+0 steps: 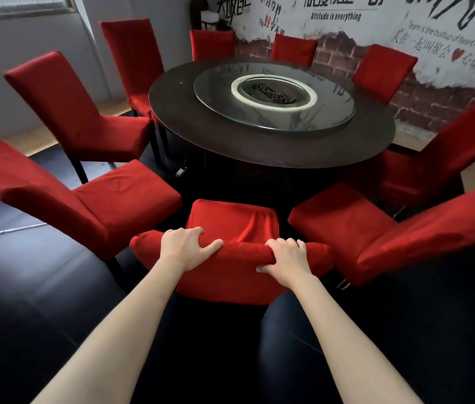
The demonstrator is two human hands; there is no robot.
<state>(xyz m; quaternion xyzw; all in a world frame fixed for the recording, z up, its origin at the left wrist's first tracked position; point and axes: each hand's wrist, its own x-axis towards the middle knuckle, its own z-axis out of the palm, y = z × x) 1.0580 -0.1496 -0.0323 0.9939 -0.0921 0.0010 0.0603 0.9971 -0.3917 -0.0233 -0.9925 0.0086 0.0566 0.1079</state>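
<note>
A red fabric-covered chair point(231, 223) stands right in front of me, facing the round dark table point(210, 141). My left hand point(185, 247) lies over the top of its backrest, fingers curled over the edge and the thumb stretched along the top. My right hand point(285, 258) grips the same backrest top further right, fingers wrapped over the front and thumb behind. The chair's seat points under the table's near edge.
Several more red chairs ring the table, one close on the left point(90, 205) and one close on the right point(376, 234). A glass turntable point(329, 118) sits on the table. A painted brick wall point(422, 100) lies behind. The floor point(26, 301) is dark.
</note>
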